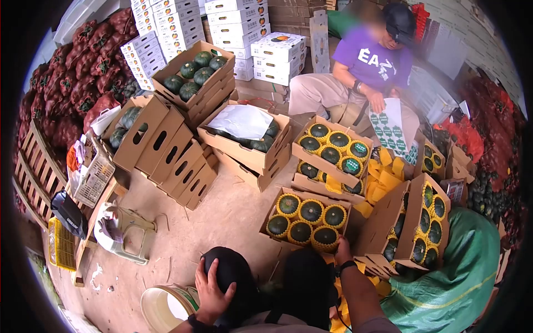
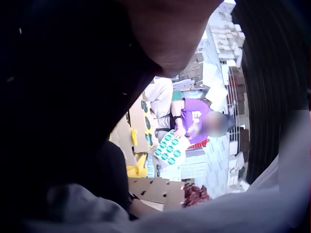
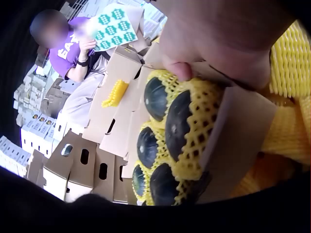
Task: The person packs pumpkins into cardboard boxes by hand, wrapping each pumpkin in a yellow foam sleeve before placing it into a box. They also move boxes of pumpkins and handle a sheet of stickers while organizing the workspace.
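Left of our left fingers (image 1: 213, 272) we have a white bucket (image 1: 155, 305) close by, then a pale plastic stool (image 1: 141, 228) and a wooden pallet (image 1: 47, 149). Well beyond them we see red mesh sacks (image 1: 72, 72) and stacked white cartons (image 1: 233, 29). Right of our right fingers (image 1: 341, 244) bulges a green tarp (image 1: 449, 269).

An open-topped cardboard box (image 3: 238, 131) extends left of and beyond the right grip (image 1: 343, 251), holding two rows of three dark green squashes (image 1: 311, 211) in yellow foam nets (image 3: 198, 124).
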A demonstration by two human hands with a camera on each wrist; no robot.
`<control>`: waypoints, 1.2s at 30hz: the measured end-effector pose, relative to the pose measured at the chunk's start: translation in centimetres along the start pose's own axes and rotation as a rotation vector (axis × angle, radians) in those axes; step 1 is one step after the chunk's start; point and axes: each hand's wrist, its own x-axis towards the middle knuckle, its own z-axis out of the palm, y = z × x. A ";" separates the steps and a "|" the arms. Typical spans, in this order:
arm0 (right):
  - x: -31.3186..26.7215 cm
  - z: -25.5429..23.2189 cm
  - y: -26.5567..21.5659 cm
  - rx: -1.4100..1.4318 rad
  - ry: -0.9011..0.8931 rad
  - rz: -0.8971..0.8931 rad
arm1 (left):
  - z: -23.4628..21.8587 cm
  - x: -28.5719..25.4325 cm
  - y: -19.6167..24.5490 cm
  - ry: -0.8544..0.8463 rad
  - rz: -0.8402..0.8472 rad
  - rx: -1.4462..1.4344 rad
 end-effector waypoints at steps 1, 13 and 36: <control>0.9 -1.2 0.8 -0.066 -0.005 0.075 | 0.2 0.7 0.0 -0.011 -0.001 0.014; -16.0 30.6 -16.7 -0.178 -0.820 0.081 | 2.8 4.8 -1.3 -0.085 0.026 0.048; -38.9 47.3 -14.7 -0.003 -0.863 0.213 | -4.8 21.0 -17.4 0.071 -0.177 -2.508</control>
